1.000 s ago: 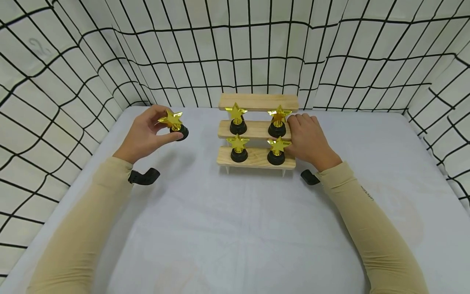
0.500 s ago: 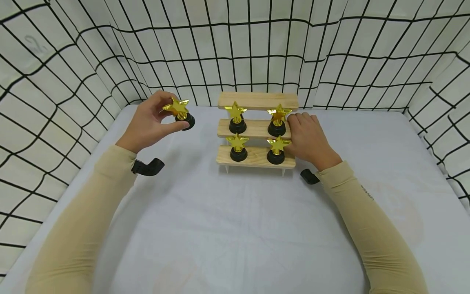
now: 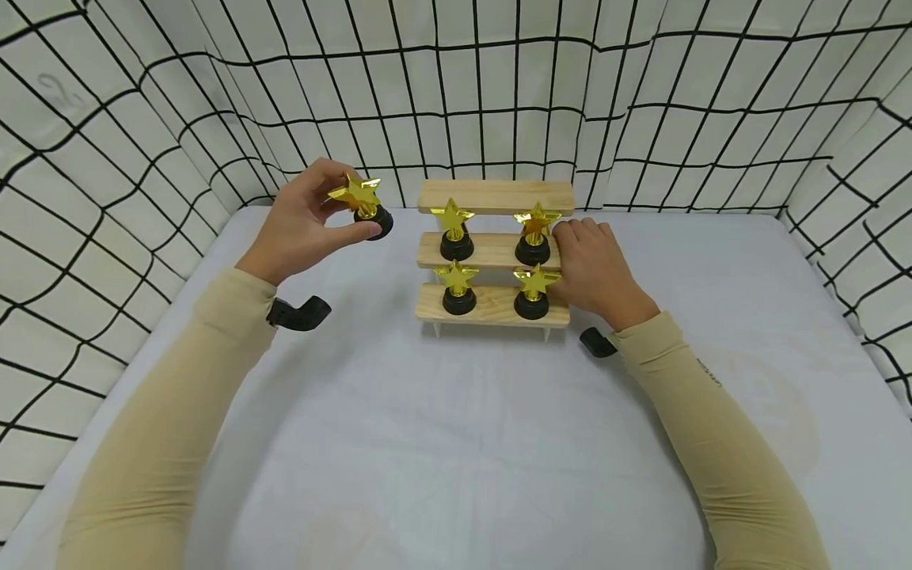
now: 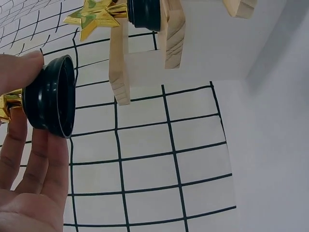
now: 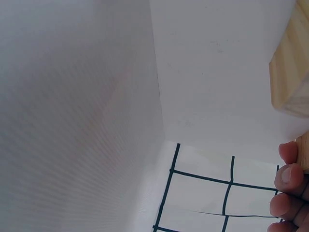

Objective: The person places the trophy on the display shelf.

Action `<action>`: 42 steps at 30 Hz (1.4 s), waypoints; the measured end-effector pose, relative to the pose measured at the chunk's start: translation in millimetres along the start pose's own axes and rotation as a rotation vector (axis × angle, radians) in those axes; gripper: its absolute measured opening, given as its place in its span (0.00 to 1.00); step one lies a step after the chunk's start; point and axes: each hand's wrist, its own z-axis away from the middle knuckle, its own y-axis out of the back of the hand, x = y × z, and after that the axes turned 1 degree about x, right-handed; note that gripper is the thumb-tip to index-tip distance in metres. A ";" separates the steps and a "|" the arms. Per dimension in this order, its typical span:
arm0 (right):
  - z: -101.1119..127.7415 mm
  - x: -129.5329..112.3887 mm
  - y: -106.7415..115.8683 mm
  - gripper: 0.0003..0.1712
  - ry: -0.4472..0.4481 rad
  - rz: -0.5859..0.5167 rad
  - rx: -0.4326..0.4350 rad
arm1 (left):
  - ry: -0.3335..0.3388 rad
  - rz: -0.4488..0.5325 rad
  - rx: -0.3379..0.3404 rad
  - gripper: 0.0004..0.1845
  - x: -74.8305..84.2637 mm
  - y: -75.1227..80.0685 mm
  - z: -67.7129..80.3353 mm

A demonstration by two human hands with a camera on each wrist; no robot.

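In the head view my left hand [image 3: 302, 218] pinches a small star trophy [image 3: 374, 222] with a gold star and black round base, raised left of the wooden three-tier display stand [image 3: 495, 197]. The left wrist view shows the hollow underside of the trophy's base [image 4: 50, 99], thumb on one side and fingers on the other. My right hand [image 3: 597, 269] grips the stand's right end at the middle tier; its fingertips [image 5: 286, 176] curl at a board edge in the right wrist view. Two matching trophies stand on the middle tier and two on the lowest; the top tier is bare.
A white cloth [image 3: 492, 443] covers the table under the stand. White walls with a black grid net [image 3: 513, 103] close off the back and both sides. Black wrist mounts [image 3: 302, 314] stick out from both sleeves.
My left hand has carried the trophy up and to the right, closer to the stand. The right hand keeps its hold, and the trophies on the stand stay in place.
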 end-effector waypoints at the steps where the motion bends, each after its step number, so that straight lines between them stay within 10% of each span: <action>1: 0.1 -0.2 0.3 0.33 -0.001 -0.001 0.000 | -0.001 0.006 0.001 0.27 -0.1 -0.9 -1.2; 42: -0.9 2.9 -2.6 0.33 0.011 -0.003 0.015 | 0.018 -0.036 0.012 0.29 8.3 -59.5 -87.3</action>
